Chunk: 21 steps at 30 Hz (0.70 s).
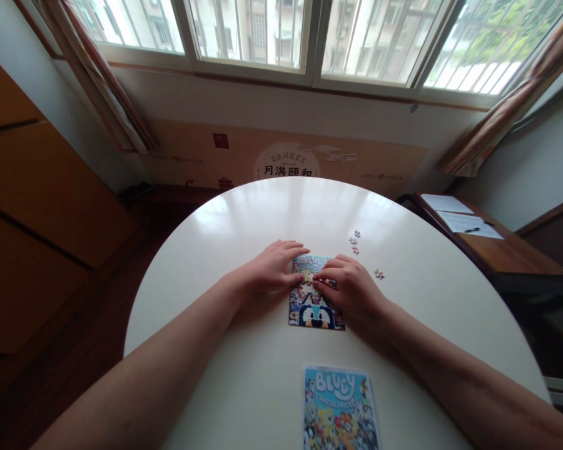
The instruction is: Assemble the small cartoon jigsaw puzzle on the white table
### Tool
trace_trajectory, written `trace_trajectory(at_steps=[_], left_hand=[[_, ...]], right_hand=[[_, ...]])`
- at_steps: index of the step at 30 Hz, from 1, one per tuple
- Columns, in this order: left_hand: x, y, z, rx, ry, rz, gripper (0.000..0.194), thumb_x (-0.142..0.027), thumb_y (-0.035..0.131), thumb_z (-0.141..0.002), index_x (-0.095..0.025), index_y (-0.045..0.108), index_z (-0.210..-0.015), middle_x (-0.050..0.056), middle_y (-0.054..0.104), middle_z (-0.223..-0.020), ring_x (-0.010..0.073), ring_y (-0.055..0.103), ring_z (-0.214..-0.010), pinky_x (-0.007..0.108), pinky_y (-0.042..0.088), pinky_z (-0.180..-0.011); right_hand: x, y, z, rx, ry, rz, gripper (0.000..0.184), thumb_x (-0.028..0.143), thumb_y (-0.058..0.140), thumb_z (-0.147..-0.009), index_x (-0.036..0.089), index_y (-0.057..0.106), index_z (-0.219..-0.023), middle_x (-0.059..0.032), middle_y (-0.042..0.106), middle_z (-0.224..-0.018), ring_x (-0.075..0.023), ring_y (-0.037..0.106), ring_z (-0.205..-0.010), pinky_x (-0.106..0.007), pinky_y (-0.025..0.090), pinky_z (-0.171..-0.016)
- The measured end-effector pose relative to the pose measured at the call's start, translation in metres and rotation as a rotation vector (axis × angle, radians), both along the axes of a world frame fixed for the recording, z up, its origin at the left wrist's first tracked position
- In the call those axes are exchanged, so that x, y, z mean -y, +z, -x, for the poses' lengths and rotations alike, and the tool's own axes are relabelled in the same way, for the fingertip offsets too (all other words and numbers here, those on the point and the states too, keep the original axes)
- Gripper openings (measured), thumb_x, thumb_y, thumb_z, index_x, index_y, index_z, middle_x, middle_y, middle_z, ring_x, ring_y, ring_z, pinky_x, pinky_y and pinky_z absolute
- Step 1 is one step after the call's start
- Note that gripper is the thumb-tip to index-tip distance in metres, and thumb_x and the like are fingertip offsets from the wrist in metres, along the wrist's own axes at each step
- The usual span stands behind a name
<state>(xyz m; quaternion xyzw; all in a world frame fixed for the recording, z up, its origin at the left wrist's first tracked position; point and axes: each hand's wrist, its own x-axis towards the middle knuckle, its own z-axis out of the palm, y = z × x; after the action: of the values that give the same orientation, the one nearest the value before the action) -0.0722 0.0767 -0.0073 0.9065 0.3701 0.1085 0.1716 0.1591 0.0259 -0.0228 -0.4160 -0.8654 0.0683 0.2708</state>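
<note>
A small jigsaw puzzle [316,315] lies flat on the white round table, mostly filled in, with a blue cartoon dog face at its near end. My left hand [278,264] rests along its left edge, fingers stretched out and thumb touching the picture. Over the right part of the puzzle, my right hand [354,282] is closed in a pinch, its fingertips at a small yellowish puzzle piece [308,280] near the middle. The fingers partly cover that piece and the puzzle's right side.
Loose puzzle pieces [355,242] lie beyond my right hand, with one more piece [379,274] nearer to it. A Bluey picture sheet [340,406] lies near me on the table [216,387]. At the right stands a wooden desk [520,253] with papers and a pen.
</note>
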Motion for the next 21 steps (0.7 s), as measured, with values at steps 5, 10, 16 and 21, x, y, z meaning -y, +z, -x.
trace_trajectory(at_steps=[5,10,16,21], left_hand=[[-0.0002,0.0004,-0.0003,-0.014,0.006,0.007,0.062,-0.04,0.065,-0.087,-0.021,0.049,-0.144,0.011,0.048,-0.153,0.0293,0.036,-0.145,0.046,0.027,-0.12],[-0.001,-0.0005,-0.0001,-0.014,0.0,0.0,0.061,-0.041,0.065,-0.087,-0.022,0.049,-0.143,0.01,0.048,-0.152,0.03,0.037,-0.144,0.046,0.027,-0.12],[-0.0007,0.0,-0.0004,-0.025,0.008,-0.008,0.061,-0.043,0.064,-0.086,-0.022,0.05,-0.142,0.01,0.049,-0.152,0.0288,0.037,-0.144,0.045,0.029,-0.119],[-0.0007,0.0005,-0.0014,-0.036,0.007,-0.002,0.061,-0.046,0.063,-0.087,-0.024,0.051,-0.142,0.009,0.049,-0.152,0.0293,0.038,-0.143,0.046,0.028,-0.119]], right_hand=[[-0.0002,0.0011,0.0013,0.001,-0.003,0.0,0.011,0.025,0.068,-0.09,0.025,0.078,-0.086,-0.002,0.073,-0.085,-0.0204,0.058,-0.08,-0.035,0.047,-0.078],[-0.0005,0.0008,0.0016,-0.006,-0.004,-0.009,0.009,0.024,0.069,-0.089,0.024,0.078,-0.085,-0.0023,0.073,-0.085,-0.0203,0.058,-0.08,-0.035,0.047,-0.078],[-0.0007,-0.0016,-0.0014,0.002,0.077,-0.055,0.014,0.022,0.066,-0.09,0.028,0.078,-0.094,-0.0018,0.073,-0.085,-0.02,0.056,-0.078,-0.035,0.046,-0.076],[0.0013,0.0007,-0.0009,0.058,0.098,-0.031,0.022,0.016,0.064,-0.087,0.029,0.078,-0.098,-0.0013,0.071,-0.085,-0.0205,0.055,-0.079,-0.035,0.044,-0.075]])
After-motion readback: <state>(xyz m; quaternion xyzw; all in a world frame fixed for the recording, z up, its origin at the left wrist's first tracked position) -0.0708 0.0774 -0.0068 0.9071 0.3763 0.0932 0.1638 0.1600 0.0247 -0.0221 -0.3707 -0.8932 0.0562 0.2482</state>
